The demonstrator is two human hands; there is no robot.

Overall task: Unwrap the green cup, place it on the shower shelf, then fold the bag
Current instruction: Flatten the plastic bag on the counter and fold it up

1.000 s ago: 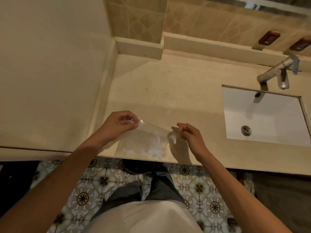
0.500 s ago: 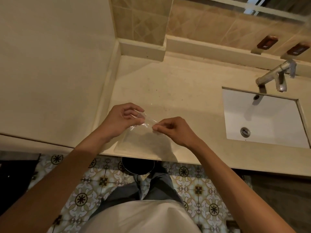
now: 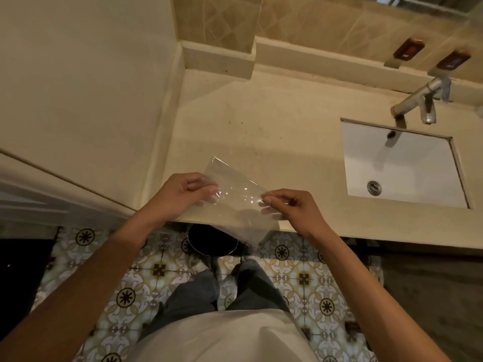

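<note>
A clear plastic bag [image 3: 236, 198] is held up over the front edge of the beige counter [image 3: 261, 131]. My left hand [image 3: 180, 194] pinches its left side between thumb and fingers. My right hand [image 3: 290, 207] pinches its right side. The bag is tilted, one corner pointing up and back, the other hanging down past the counter edge. The green cup and the shower shelf are not in view.
A white sink [image 3: 402, 168] with a metal tap [image 3: 415, 100] is set in the counter at the right. A dark round bin [image 3: 213, 240] stands on the patterned floor under the counter edge. A wall closes the left side.
The bag has gone from lying on the counter, its top pinched between both hands, to being lifted and spread at a tilt. My hands have moved apart along it.
</note>
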